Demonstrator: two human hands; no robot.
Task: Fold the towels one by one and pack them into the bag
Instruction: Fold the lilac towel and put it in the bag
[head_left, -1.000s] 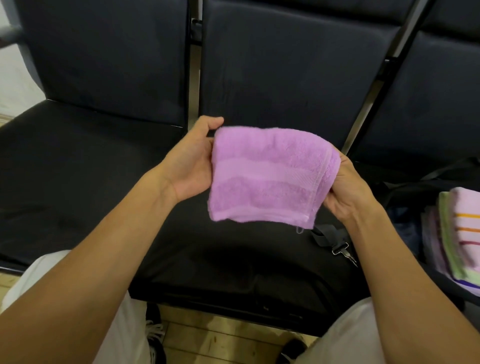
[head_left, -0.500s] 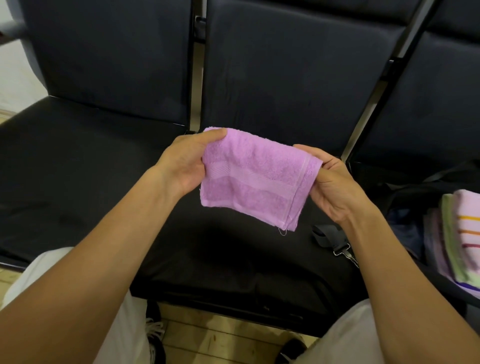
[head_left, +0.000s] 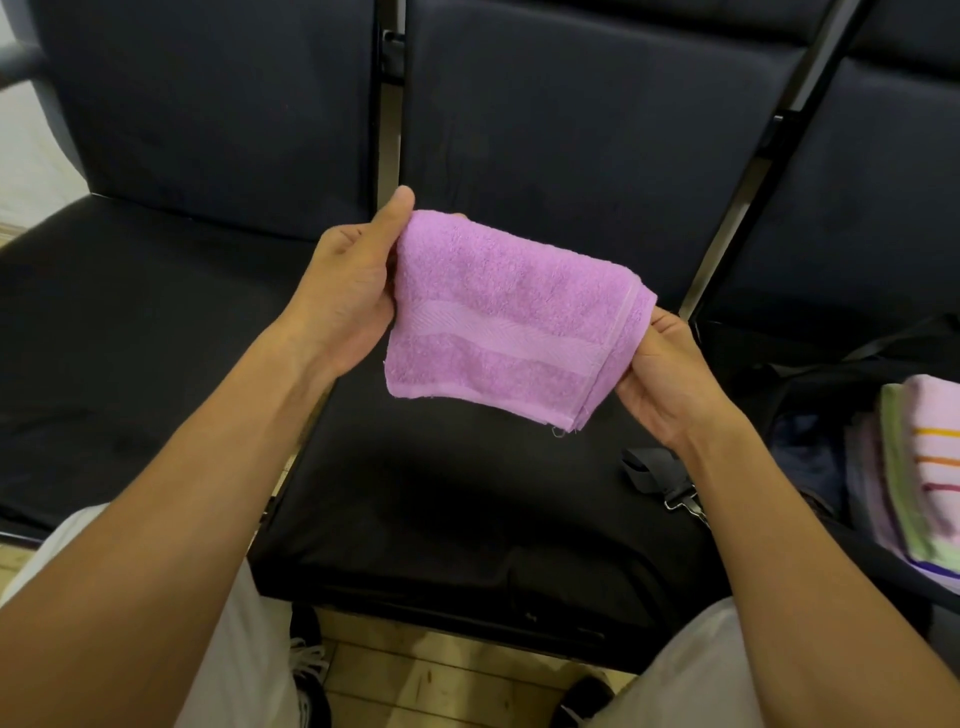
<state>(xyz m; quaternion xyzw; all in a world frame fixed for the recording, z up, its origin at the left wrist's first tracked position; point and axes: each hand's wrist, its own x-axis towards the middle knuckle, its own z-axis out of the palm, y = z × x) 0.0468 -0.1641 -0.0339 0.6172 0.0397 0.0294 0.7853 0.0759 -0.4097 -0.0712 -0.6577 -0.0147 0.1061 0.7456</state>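
Left grip (head_left: 345, 296) and right grip (head_left: 662, 382) each clasp an end of the folded purple towel (head_left: 511, 317) between them, held above the seat (head_left: 441, 499)

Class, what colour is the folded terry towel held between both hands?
Plain lilac purple towel with a woven band, clearest in the head view.

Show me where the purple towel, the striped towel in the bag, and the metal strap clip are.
purple towel (head_left: 498, 306): head view, middle of its folded face.
striped towel (head_left: 935, 441): head view, its pale top near the orange stripes, inside the bag.
metal strap clip (head_left: 685, 506): head view, the silver hook on the seat.
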